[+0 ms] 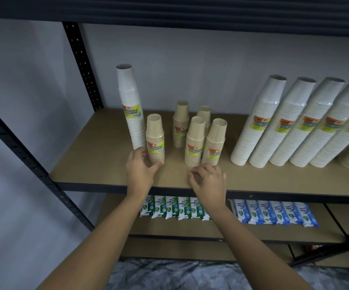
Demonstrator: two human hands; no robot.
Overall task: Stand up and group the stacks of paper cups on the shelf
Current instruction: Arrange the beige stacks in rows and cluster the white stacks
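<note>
Gripping tan cup stack (155, 141) — left hand (139, 167).

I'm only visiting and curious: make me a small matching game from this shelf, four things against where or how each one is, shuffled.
Things:
1. left hand
2. right hand
3. tall white stack
4. wipe packs

Place or state:
A. on the lower shelf
B. holds nothing
C. grips the short tan stack
D. upright, leftmost of all the stacks

Pairs: 1-C, 2-B, 3-D, 4-A

Shelf (89, 162) | five tan cup stacks (194, 143) upright | white cup stacks (284, 126) left, right
</note>
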